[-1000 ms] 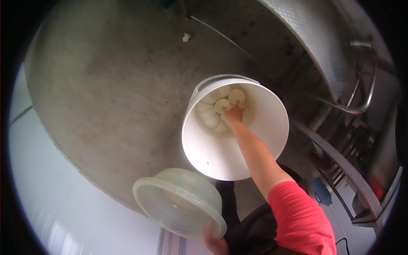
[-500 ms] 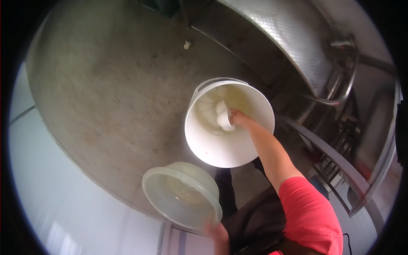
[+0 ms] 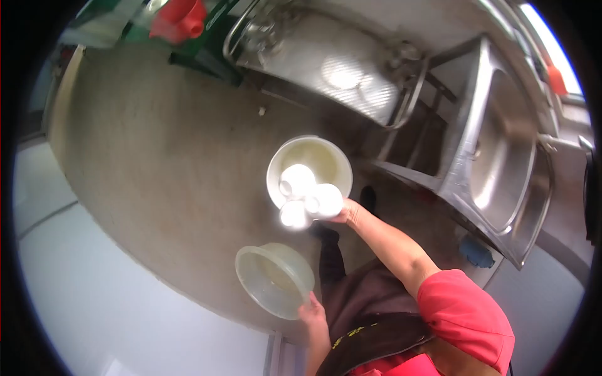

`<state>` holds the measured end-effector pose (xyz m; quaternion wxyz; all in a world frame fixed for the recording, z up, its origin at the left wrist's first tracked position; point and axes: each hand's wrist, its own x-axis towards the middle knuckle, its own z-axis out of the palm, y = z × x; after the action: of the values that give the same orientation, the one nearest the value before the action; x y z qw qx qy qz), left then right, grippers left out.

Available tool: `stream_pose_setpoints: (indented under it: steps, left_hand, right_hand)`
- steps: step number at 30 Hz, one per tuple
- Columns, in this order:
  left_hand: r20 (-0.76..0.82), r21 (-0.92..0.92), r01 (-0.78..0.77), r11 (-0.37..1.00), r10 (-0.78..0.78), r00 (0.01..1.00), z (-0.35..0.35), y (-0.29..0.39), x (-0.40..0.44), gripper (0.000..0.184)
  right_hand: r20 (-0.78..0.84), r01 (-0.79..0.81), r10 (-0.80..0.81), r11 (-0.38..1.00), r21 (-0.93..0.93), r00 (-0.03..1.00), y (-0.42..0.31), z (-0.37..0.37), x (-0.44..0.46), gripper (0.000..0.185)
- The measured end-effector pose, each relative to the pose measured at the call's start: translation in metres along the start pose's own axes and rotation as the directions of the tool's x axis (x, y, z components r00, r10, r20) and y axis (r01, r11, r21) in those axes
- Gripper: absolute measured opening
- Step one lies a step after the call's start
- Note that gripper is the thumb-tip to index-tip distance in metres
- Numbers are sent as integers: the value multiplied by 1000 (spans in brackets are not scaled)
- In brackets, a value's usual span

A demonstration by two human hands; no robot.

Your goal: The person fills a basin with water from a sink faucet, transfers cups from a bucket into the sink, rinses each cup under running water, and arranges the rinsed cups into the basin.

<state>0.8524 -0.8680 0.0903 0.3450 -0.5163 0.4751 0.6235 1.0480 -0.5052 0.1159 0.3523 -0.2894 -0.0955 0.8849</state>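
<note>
My right hand [image 3: 345,212] is closed on a cluster of white cups [image 3: 328,200], overexposed and shiny, held above the near rim of a white bucket [image 3: 273,164]. Three of them show, side by side; the fingers are partly hidden behind the cups. Inside the bucket a pale yellowish liquid [image 3: 320,158] is visible. Lower left, my left hand [image 3: 311,309] grips the rim of a translucent plastic basin [image 3: 249,276], which is tilted with its mouth facing left. What lies at the bottom of the basin is hard to make out.
A steel drainer table [image 3: 301,56] stands at the back, with a steel sink [image 3: 501,144] to the right. A red plastic vessel [image 3: 179,20] sits by a green crate [image 3: 216,37] at upper left. White wall panels [image 3: 125,282] border the floor at lower left.
My right hand has risen out of the bucket, bringing up the white cups. My left hand still has the basin by its rim. The camera view has tilted up, showing the sink.
</note>
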Motion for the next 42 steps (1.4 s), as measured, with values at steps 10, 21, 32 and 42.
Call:
stream_pose_setpoints:
  steps: [10,21,32,42]
  left_hand:
    - [55,81,28,996,-32,998,40,4,-61,63]
    - [96,238,2,971,-25,995,53,-65,-81,57]
    - [214,387,-96,917,12,977,49,-56,-50,47]
    - [117,496,-149,856,104,988,32,-30,-5,34]
  right_hand:
    - [-353,466,-569,817,-339,742,-241,-14,-301,42]
    - [-289,-621,-829,-88,-779,479,-247,-223,-285,26]
    - [-94,-652,-900,-233,-722,425,-248,-67,-279,39]
    - [-62,-130,-541,-89,-988,839,-6,-60,5,26]
